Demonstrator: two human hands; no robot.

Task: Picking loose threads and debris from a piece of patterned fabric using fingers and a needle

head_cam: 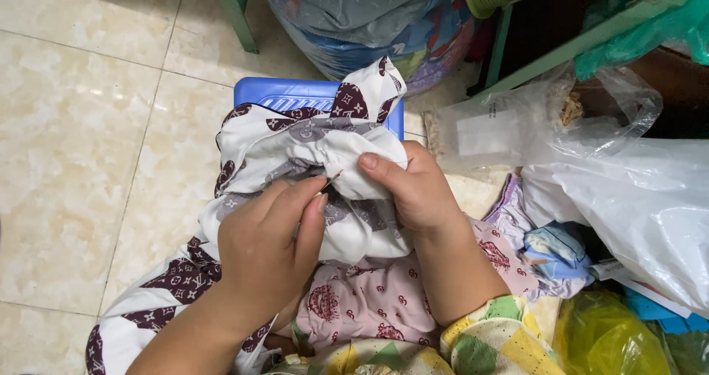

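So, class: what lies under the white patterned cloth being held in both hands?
Under the white patterned cloth a blue plastic stool shows at its far edge; pink printed fabric shows nearer. The rest of the stool is covered.

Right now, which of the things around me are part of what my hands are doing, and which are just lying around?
In use:
left hand, pinching a needle
right hand, gripping the white patterned cloth

Lying about:
blue plastic stool
clear plastic bag
white plastic bag
yellow bag
pink printed fabric
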